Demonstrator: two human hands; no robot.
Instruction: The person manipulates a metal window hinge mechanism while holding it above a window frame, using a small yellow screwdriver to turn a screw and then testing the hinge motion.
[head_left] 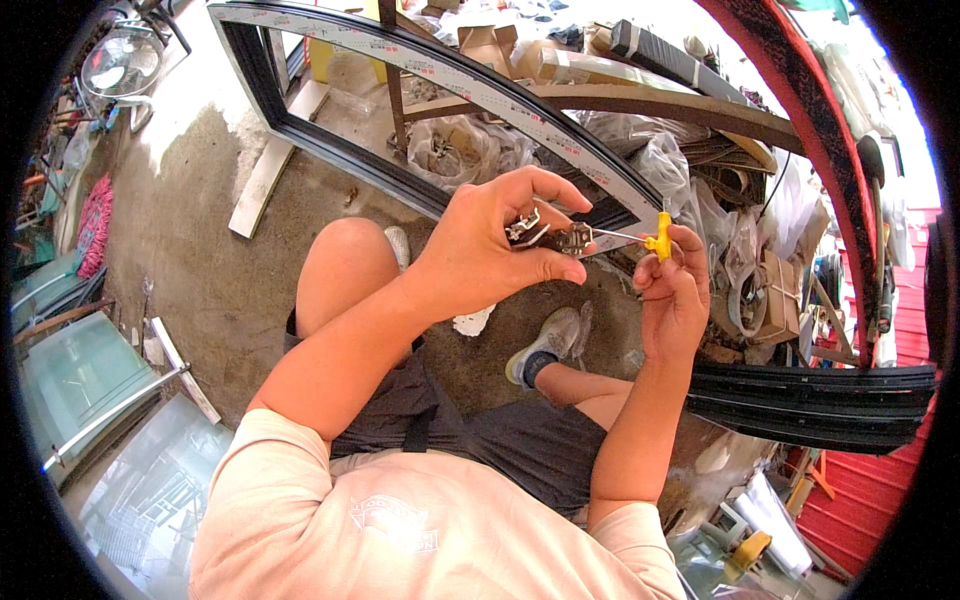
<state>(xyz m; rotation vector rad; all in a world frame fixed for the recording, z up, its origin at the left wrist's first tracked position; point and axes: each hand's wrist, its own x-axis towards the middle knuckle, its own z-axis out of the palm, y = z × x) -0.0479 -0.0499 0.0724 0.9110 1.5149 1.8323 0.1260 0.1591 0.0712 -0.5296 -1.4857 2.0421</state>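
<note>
My left hand (490,240) is closed round a small dark metal hardware piece with shiny edges (560,237), held in front of my chest. A yellow T-handled hex key (660,240) is pinched in the fingers of my right hand (672,290). Its thin shaft runs leftward to the end of the metal piece; whether the tip sits inside it is too small to tell. Just beyond both hands stands a dark window frame (420,70) with printed protective film along its curved-looking edge.
Cardboard boxes (487,47), plastic bags and long wrapped profiles (670,60) are heaped behind the frame. Glass sheets (85,375) lean at the left, near a pink mop head (95,228). A white strip (262,187) lies on the concrete floor. Black profiles (810,405) lie at the right.
</note>
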